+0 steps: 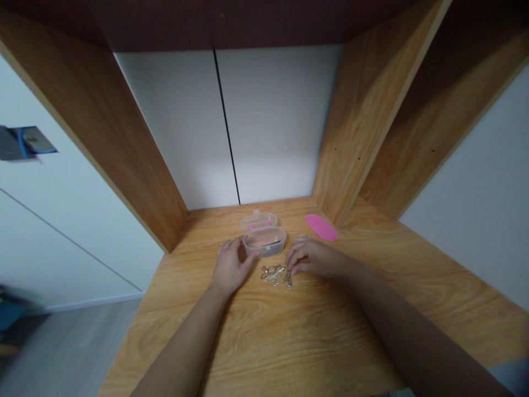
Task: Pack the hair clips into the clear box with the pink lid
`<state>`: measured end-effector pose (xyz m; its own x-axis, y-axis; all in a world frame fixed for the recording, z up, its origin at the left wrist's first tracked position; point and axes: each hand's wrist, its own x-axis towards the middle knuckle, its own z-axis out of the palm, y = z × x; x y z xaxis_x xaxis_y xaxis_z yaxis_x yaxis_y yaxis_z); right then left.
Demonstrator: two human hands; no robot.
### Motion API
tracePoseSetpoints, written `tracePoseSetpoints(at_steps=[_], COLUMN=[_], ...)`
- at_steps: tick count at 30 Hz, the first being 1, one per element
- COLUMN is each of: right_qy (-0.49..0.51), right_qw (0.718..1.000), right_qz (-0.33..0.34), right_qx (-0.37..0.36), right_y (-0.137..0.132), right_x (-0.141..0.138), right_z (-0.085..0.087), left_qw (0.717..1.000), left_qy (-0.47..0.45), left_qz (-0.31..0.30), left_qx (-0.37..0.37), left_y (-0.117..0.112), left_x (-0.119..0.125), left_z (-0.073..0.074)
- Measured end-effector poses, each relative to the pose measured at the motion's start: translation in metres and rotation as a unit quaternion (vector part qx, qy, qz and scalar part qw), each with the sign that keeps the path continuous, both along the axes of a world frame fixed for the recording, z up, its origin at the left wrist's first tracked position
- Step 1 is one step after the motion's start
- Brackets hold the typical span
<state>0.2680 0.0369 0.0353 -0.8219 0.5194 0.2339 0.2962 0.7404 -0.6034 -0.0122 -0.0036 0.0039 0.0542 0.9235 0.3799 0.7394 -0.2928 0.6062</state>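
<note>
A small clear plastic box (pixel 269 250) stands on the wooden surface. Its hinged lid (pixel 259 221) is tipped back, and a thin dark item lies inside. My left hand (pixel 230 267) holds the box's left side, thumb at the front and fingers behind. In front of the box lies a small pile of shiny metal clasps (pixel 273 273), gold and silver in tone. My right hand (pixel 308 256) is at the pile's right edge, its fingertips pinched on a metal clasp (pixel 288 279). What lies deeper in its fingers is hidden.
A pink oval plate (pixel 321 227) lies behind my right hand, near the upright wooden divider (pixel 347 138). A wooden side panel (pixel 107 127) rises on the left, and a white back panel (pixel 273 121) closes the space behind. A dark shelf (pixel 231 25) hangs overhead.
</note>
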Motion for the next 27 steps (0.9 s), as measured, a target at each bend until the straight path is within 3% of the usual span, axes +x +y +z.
tracePoseSetpoints(at_steps=[15,27], right_qy=[-0.046,-0.071], right_qw=[0.998,0.994], right_qz=[-0.03,-0.054], right_qx=[0.001,-0.064], right_y=[-0.012,-0.021], right_x=[-0.002,-0.011], right_z=[0.004,-0.001], left_qw=[1.0,1.0], left_qy=[0.026,0.023], left_qz=[-0.002,0.0], left_qx=[0.015,0.021], left_y=[0.0,0.003], left_x=[-0.001,-0.002], left_z=[-0.003,-0.006])
